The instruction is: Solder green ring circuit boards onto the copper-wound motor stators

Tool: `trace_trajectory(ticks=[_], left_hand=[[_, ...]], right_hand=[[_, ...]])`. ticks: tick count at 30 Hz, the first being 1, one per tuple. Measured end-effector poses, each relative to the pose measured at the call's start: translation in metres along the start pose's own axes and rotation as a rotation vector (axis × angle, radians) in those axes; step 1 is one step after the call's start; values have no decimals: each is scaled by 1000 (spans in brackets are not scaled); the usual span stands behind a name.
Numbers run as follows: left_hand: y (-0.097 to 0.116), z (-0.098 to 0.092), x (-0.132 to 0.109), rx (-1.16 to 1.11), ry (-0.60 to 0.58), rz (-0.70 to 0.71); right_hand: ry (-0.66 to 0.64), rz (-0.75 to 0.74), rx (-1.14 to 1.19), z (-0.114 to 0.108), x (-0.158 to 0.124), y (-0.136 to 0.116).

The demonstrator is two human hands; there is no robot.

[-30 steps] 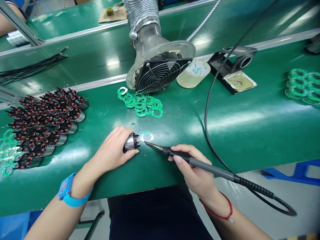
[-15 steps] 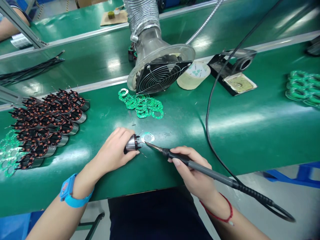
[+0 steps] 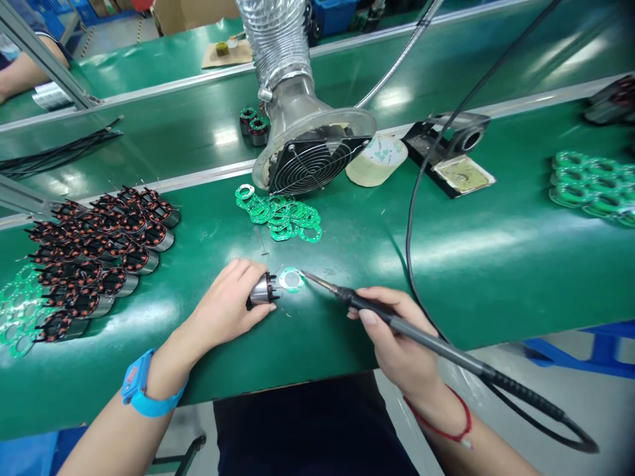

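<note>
My left hand [image 3: 229, 301] is wrapped round a motor stator [image 3: 260, 291], which lies on its side with its pins and thin wires facing right. Just off those pins a ring-shaped circuit board [image 3: 292, 279] lies flat on the green bench. In my right hand [image 3: 397, 330] is a soldering iron [image 3: 414, 330], gripped like a pen, its tip by the board's upper right edge. Whether the tip touches the board I cannot tell.
Rows of wound stators [image 3: 106, 251] stand at the left. Loose ring boards [image 3: 282, 215] lie below the fume extractor [image 3: 317, 165]. Behind are a tape roll [image 3: 377, 162] and an iron stand [image 3: 446, 158]. Stacked boards [image 3: 592, 182] sit far right; the iron's cable [image 3: 411, 238] crosses the bench.
The soldering iron's tip has moved right, from the ring board's left lower side to its upper right edge. My left hand still holds the stator. The view has shifted slightly.
</note>
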State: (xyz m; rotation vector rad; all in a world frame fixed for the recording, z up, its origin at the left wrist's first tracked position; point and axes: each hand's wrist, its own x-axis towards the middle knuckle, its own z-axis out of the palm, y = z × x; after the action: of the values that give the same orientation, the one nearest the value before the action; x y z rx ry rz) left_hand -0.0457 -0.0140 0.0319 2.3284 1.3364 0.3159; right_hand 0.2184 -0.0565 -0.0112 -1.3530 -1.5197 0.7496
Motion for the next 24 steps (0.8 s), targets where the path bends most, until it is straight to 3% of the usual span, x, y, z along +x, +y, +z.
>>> trace_trajectory(ticks=[3, 8, 9, 11, 12, 15, 17, 22, 24], left_hand=[[-1, 1, -1, 5, 11, 6], [-2, 2, -2, 20, 50, 24], [-2, 1, -2, 19, 51, 25], [-2, 1, -2, 11, 49, 22], [-2, 1, -2, 7, 44, 17], [0, 2, -1, -20, 43, -32], [3, 2, -1, -75, 62, -109], [15, 0, -1, -355, 134, -356], [18, -1, -1, -439, 108, -380]], right_hand=[[90, -75, -111, -17, 30, -2], [193, -370, -476, -45, 115, 4], [172, -390, -543, -49, 130, 9], [-21, -389, -600, -54, 152, 17], [-58, -376, -584, -54, 156, 19], [81, -324, -475, -44, 142, 12], [83, -242, -378, -31, 116, 0], [-278, -51, -199, 7, 51, -25], [-280, -13, -176, 23, 39, -28]])
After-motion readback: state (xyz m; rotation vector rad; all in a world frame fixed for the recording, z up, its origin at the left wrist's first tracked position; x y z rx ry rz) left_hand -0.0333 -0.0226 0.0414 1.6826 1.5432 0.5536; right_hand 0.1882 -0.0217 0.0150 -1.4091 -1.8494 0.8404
